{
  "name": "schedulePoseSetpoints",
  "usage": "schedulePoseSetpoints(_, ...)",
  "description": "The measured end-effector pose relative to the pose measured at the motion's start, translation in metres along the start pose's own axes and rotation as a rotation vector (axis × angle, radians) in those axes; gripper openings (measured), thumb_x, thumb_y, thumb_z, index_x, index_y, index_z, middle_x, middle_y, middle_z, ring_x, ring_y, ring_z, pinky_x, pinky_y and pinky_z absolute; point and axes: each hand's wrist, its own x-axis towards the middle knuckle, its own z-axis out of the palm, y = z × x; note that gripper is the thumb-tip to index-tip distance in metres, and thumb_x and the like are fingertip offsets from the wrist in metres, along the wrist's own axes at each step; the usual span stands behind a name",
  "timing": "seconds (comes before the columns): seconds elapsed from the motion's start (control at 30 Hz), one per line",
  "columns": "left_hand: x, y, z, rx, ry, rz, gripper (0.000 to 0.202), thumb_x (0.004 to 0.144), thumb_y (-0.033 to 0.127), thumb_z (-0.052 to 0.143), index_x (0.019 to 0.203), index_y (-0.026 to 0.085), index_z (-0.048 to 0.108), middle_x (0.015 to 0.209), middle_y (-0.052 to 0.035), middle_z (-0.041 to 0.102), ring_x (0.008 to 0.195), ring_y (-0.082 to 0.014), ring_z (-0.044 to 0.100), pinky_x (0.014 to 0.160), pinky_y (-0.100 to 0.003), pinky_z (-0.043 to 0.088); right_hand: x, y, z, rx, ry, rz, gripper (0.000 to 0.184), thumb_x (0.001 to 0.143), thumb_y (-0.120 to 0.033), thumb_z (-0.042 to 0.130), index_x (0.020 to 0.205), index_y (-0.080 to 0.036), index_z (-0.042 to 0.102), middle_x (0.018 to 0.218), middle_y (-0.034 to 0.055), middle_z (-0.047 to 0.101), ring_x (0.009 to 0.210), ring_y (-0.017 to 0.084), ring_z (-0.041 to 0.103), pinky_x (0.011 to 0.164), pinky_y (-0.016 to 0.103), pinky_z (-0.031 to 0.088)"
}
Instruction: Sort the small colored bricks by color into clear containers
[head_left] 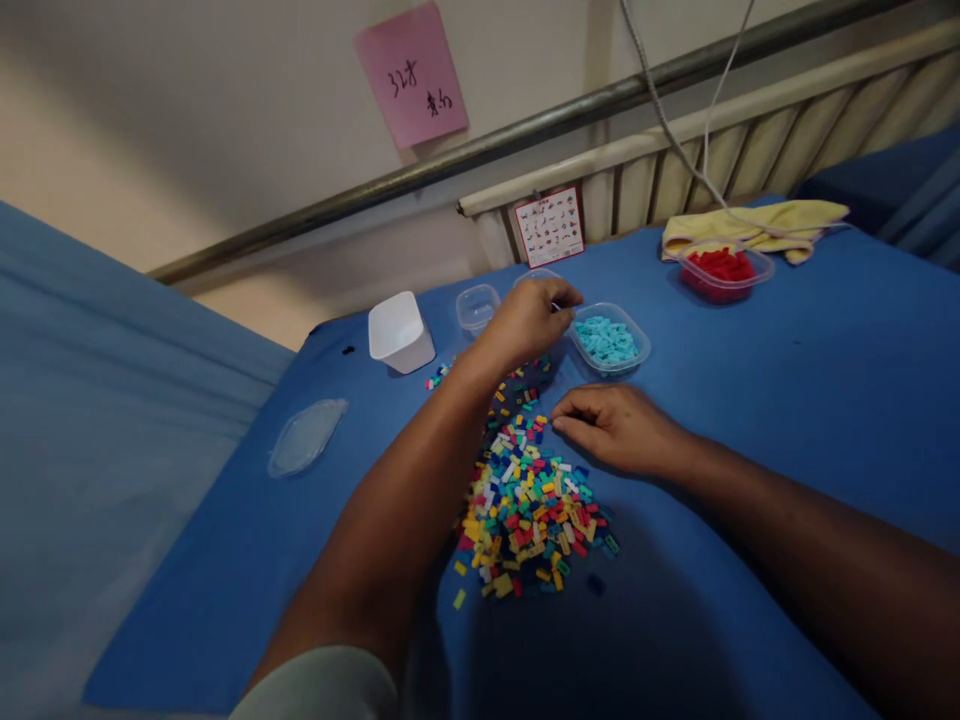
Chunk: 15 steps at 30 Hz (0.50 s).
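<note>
My left hand (534,318) reaches across the pile to the left rim of a clear tub (609,340) holding light-blue toy bricks. Its fingers are curled together, and whatever they may hold is hidden. My right hand (616,428) rests on the blue cloth at the right edge of the pile, thumb and fingers pinched; I cannot make out anything between them. Between my forearms spreads a heap of small toy building bricks (529,500) in yellow, red, white, green and blue. My left forearm covers part of it. Behind my left hand, another clear tub (537,275) is mostly hidden.
A white container (400,332) and a small clear tub (478,308) stand at the back left, with a clear lid (306,437) nearer. At the back right are a tub of red bricks (721,275) and a yellow cloth (787,222). A picture card (550,227) leans against the radiator.
</note>
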Motion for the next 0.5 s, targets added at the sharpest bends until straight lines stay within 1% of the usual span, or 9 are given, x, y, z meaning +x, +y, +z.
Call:
schedulePoseSetpoints(0.07, -0.015, -0.012, -0.024, -0.024, 0.042, -0.059, 0.027, 0.092, 0.013, 0.066, 0.114, 0.013, 0.082, 0.105, -0.0076, 0.081, 0.098, -0.0208, 0.074, 0.094, -0.033, 0.057, -0.001, 0.001, 0.000, 0.003, -0.009, 0.006, 0.017, 0.104, -0.033, 0.066, 0.103, -0.027, 0.081, 0.100, 0.0014, 0.085, 0.087, 0.021, 0.077, 0.076, 0.034, 0.051)
schedulePoseSetpoints(0.13, -0.036, -0.029, -0.052, -0.016, 0.076, -0.171, 0.029, 0.092, 0.018, 0.067, 0.115, 0.012, 0.082, 0.096, -0.0067, 0.080, 0.090, -0.0195, 0.072, 0.087, -0.031, 0.057, -0.002, 0.002, 0.001, -0.001, -0.019, 0.009, 0.018, 0.104, -0.035, 0.065, 0.102, -0.027, 0.081, 0.100, 0.0016, 0.085, 0.089, 0.022, 0.076, 0.075, 0.034, 0.051)
schedulePoseSetpoints(0.2, -0.061, -0.048, -0.077, 0.052, 0.074, -0.302, 0.030, 0.090, 0.019, 0.067, 0.114, 0.013, 0.083, 0.090, -0.0048, 0.078, 0.082, -0.0180, 0.070, 0.080, -0.029, 0.055, -0.003, 0.002, 0.001, -0.010, -0.027, 0.011, 0.019, 0.105, -0.036, 0.064, 0.101, -0.027, 0.081, 0.100, 0.0018, 0.084, 0.088, 0.022, 0.076, 0.074, 0.034, 0.051)
schedulePoseSetpoints(0.27, -0.087, -0.066, -0.093, 0.146, 0.091, -0.404, 0.028, 0.088, 0.021, 0.069, 0.112, 0.016, 0.084, 0.088, -0.0038, 0.078, 0.077, -0.0178, 0.068, 0.074, -0.028, 0.052, -0.004, 0.002, 0.001, -0.016, -0.029, 0.016, 0.020, 0.105, -0.037, 0.064, 0.100, -0.027, 0.081, 0.099, 0.0018, 0.084, 0.087, 0.022, 0.076, 0.073, 0.034, 0.050)
schedulePoseSetpoints(0.3, -0.098, -0.073, -0.096, 0.184, 0.092, -0.441, 0.028, 0.088, 0.021, 0.068, 0.111, 0.017, 0.085, 0.089, -0.0036, 0.079, 0.077, -0.0179, 0.069, 0.073, -0.028, 0.052, -0.004, 0.002, 0.001, -0.016, -0.027, 0.018, 0.020, 0.104, -0.037, 0.064, 0.100, -0.027, 0.081, 0.099, 0.0018, 0.084, 0.087, 0.022, 0.076, 0.073, 0.034, 0.051)
schedulePoseSetpoints(0.37, -0.118, -0.083, -0.093, 0.228, 0.081, -0.482, 0.027, 0.089, 0.020, 0.066, 0.109, 0.018, 0.085, 0.091, -0.0035, 0.081, 0.079, -0.0190, 0.071, 0.074, -0.028, 0.052, -0.005, 0.002, 0.002, -0.020, -0.022, 0.017, 0.021, 0.104, -0.037, 0.063, 0.100, -0.027, 0.081, 0.098, 0.0020, 0.084, 0.087, 0.022, 0.076, 0.072, 0.034, 0.051)
schedulePoseSetpoints(0.43, -0.131, -0.087, -0.082, 0.238, 0.030, -0.481, 0.027, 0.092, 0.021, 0.064, 0.108, 0.018, 0.085, 0.095, -0.0042, 0.082, 0.084, -0.0204, 0.073, 0.077, -0.028, 0.053, -0.005, 0.002, 0.002, -0.032, -0.019, 0.015, 0.021, 0.105, -0.038, 0.063, 0.100, -0.027, 0.081, 0.098, 0.0020, 0.084, 0.086, 0.022, 0.076, 0.073, 0.033, 0.052)
schedulePoseSetpoints(0.5, -0.136, -0.088, -0.069, 0.281, -0.028, -0.455, 0.028, 0.095, 0.022, 0.063, 0.111, 0.018, 0.085, 0.103, -0.0061, 0.083, 0.089, -0.0221, 0.075, 0.082, -0.029, 0.055, -0.006, 0.002, 0.002, -0.045, -0.022, 0.013, 0.022, 0.105, -0.039, 0.064, 0.101, -0.027, 0.081, 0.098, 0.0019, 0.084, 0.086, 0.022, 0.076, 0.073, 0.033, 0.053)
